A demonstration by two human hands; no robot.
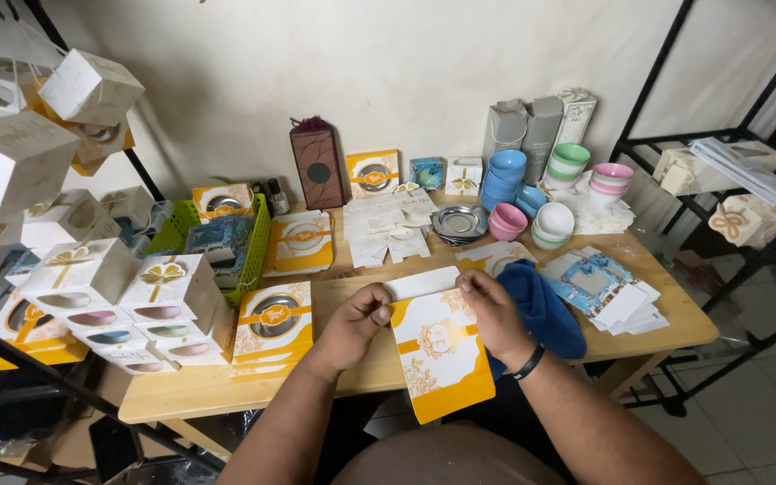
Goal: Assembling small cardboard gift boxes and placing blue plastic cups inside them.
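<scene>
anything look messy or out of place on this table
Nothing is spilled or broken. Only the loose white card pieces lie scattered, and a blue cloth is bunched beside the right hand. Both hands hold a flat yellow box; left hand.

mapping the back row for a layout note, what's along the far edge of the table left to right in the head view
green basket → brown box → blue bowls → green bowls → pink bowls

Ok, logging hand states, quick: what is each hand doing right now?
Left hand: closed on the left edge of the yellow-and-white flat box.
Right hand: closed on the same flat box's upper right edge.
</scene>
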